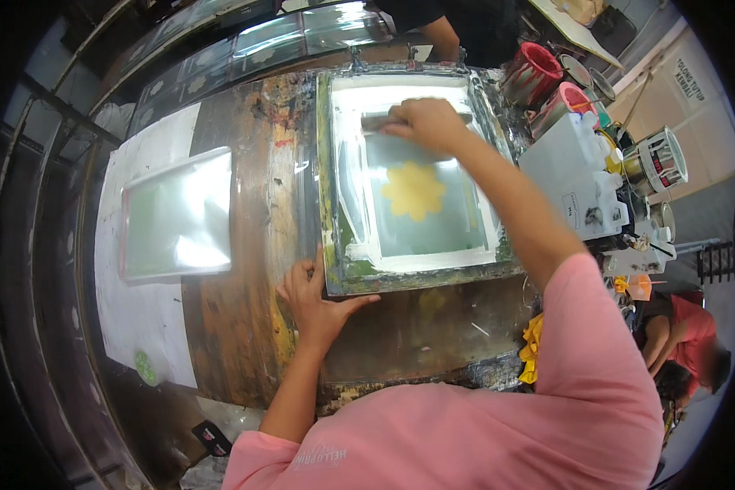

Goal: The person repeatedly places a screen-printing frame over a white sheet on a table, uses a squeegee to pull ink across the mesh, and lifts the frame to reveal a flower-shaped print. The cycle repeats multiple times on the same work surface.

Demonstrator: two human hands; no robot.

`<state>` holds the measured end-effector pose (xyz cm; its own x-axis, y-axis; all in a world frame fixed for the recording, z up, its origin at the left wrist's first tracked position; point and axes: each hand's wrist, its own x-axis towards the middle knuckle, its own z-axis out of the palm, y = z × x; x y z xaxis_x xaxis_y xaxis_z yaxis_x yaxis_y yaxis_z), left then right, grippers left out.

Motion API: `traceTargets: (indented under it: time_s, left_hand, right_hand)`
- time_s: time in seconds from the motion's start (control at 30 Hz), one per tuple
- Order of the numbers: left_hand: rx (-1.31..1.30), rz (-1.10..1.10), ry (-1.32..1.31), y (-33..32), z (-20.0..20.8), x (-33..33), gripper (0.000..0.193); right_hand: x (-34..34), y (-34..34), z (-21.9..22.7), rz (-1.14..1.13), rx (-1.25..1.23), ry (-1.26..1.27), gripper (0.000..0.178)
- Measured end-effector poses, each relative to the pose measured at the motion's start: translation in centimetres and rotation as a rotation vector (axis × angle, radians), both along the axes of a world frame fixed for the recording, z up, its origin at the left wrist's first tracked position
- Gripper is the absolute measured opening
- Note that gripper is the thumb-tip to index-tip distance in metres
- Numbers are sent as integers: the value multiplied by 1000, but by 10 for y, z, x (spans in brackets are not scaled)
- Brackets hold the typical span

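Observation:
A printing screen (420, 284) in a worn frame lies on the table in front of me, with white tape around its mesh and a yellow flower shape (414, 191) in the middle. My right hand (429, 124) reaches to the far part of the mesh, closed on a squeegee (372, 122) that is mostly hidden by the fingers. At the frame's near left corner rests my left hand (314, 302). Its index finger runs along the left side and its thumb along the near edge, spread apart. Clamps (412, 54) stand at the frame's far edge.
A stack of clear, shiny sheets (178, 214) lies on white paper at the left. Paint cans (533, 72) and white plastic containers (576, 171) crowd the right side, with a yellow cloth (531, 349) nearer. One person (441, 37) stands across the table; another (682, 339) is at the right.

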<state>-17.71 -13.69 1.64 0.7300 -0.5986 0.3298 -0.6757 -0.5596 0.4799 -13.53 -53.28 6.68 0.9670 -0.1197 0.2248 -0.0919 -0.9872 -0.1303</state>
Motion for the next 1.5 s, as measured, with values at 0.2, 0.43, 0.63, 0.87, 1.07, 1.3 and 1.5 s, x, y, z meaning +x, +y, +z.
traceTargets:
  time_s: [0.2, 0.43, 0.63, 0.87, 1.07, 1.3, 1.5]
  left_hand:
    - [-147, -81, 62, 1, -8, -1, 128]
    - [-112, -63, 6, 3, -17, 0, 124]
    - [-142, -44, -25, 3, -21, -1, 119]
    - [-681, -108, 486, -25, 27, -5, 101]
    - [-792, -153, 412, -50, 91, 19, 104]
    - [410, -1, -9, -22, 41, -12, 111]
    - [137, -81, 47, -38, 38, -7, 101]
  right_hand:
    - [33, -35, -3, -41, -50, -131, 46]
    - [-53, 44, -22, -88, -96, -90, 42]
    - [-165, 152, 20, -97, 7, 67, 43]
    - [-181, 163, 91, -46, -73, -128, 41]
    - [-138, 144, 160, -103, -327, -552, 39]
    - [-99, 110, 215, -60, -264, -652, 47]
    - [-83, 99, 251, -112, -131, -533, 48]
